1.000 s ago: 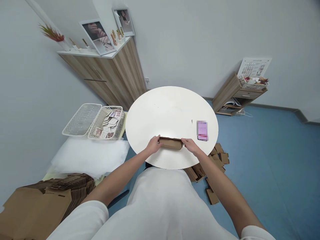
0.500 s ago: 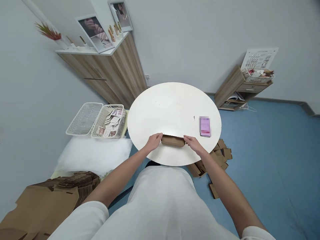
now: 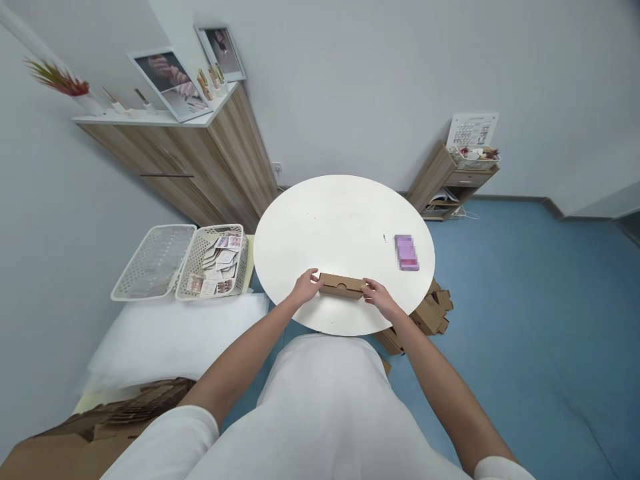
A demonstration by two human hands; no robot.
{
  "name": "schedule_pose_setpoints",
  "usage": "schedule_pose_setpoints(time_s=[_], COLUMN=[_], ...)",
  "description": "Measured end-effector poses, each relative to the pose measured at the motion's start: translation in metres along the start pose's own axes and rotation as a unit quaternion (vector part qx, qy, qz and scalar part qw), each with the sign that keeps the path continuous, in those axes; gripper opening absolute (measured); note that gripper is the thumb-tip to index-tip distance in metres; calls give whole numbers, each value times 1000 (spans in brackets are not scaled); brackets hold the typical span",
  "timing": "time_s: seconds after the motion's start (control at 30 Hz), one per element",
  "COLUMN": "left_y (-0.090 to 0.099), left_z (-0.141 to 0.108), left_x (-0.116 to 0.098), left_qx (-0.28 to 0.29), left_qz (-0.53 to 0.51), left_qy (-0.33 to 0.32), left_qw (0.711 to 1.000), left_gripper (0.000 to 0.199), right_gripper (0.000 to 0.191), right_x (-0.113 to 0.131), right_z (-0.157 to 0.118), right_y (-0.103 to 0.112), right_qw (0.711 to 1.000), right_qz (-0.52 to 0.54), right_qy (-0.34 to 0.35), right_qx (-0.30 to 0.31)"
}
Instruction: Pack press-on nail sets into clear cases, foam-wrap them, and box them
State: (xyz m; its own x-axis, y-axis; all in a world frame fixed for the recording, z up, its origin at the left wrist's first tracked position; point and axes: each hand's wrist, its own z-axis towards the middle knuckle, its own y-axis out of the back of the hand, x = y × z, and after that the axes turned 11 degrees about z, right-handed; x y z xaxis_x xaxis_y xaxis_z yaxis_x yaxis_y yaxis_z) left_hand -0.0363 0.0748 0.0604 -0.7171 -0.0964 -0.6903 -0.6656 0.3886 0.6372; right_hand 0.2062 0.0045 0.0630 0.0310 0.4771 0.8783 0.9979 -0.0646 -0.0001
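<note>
**Brown carton (image 3: pixel 342 286), lid (image 3: pixel 345 278) down**

Lid might pop up if the front tab (image 3: pixel 342 287) isn't fully seated; ends may dent if squeezed unevenly. Left hand (image 3: pixel 305 288) and right hand (image 3: pixel 379 297) lightly hold opposite ends, fingers curled, arms angled inward. Carton sits between them over the bench (image 3: pixel 340 220); purple pixelated item (image 3: pixel 407 253) beyond right hand.
</note>
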Motion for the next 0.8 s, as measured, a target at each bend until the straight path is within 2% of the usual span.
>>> schedule_pose_setpoints(time_s=[0.13, 0.2, 0.33, 0.5, 0.63, 0.8], left_y=[7, 4, -13, -41, -54, -59], left_z=[-2, -4, -12, -28, -32, -23], left_x=[15, 20, 27, 33, 31, 22], left_qx=[48, 35, 3, 51, 75, 69], left_qz=[-27, -32, -38, -60, -44, -2], left_qy=[-37, -58, -103, -101, -67, -30], left_qw=[998, 997, 994, 992, 994, 997], left_gripper=[44, 42, 35, 28, 45, 64], right_gripper=[53, 52, 48, 48, 56, 64], right_x=[-6, -11, -29, -59, -70, -58], right_z=[-2, -5, -20, -43, -55, -57], right_y=[-26, -33, -35, -33, -30, -22], right_qw=[997, 993, 982, 981, 979, 967], right_qz=[-22, -47, -62, -21, -36, -90], right_qy=[13, 36, 84, 63, 51, -5], right_qx=[-70, -103, -157, -183, -193, -240])
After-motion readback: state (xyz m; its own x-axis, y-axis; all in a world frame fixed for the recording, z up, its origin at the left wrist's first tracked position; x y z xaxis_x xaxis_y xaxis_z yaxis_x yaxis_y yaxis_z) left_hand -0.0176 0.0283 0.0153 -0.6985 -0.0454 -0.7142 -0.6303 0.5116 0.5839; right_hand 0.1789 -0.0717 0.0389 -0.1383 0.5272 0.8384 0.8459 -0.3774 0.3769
